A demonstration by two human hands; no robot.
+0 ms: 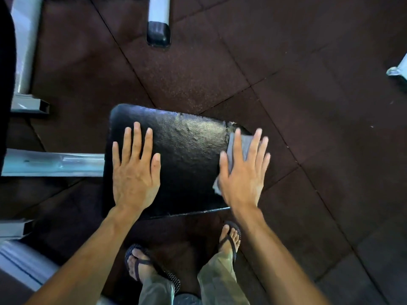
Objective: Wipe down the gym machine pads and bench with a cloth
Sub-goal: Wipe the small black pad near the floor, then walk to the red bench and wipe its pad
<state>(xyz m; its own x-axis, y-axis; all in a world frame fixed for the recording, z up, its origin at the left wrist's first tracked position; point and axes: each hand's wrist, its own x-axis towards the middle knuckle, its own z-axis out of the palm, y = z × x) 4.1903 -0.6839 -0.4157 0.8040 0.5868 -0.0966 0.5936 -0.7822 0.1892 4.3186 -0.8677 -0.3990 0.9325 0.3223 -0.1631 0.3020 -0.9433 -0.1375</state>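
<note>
A black, worn seat pad [187, 155] of a gym machine fills the middle of the head view; its surface is cracked near the far right corner. My left hand [135, 172] lies flat on the pad's left half, fingers spread, holding nothing. My right hand [243, 172] presses flat on a grey cloth [234, 148] at the pad's right edge. The cloth shows between and beside the fingers, most of it hidden under the palm.
A grey metal frame bar [52, 165] runs left from the pad. More grey frame tubes [24, 51] stand at the left, and a post with a black foot [158, 33] at the top. Dark rubber floor tiles [308, 128] surround the pad. My sandalled feet [229, 238] stand just below it.
</note>
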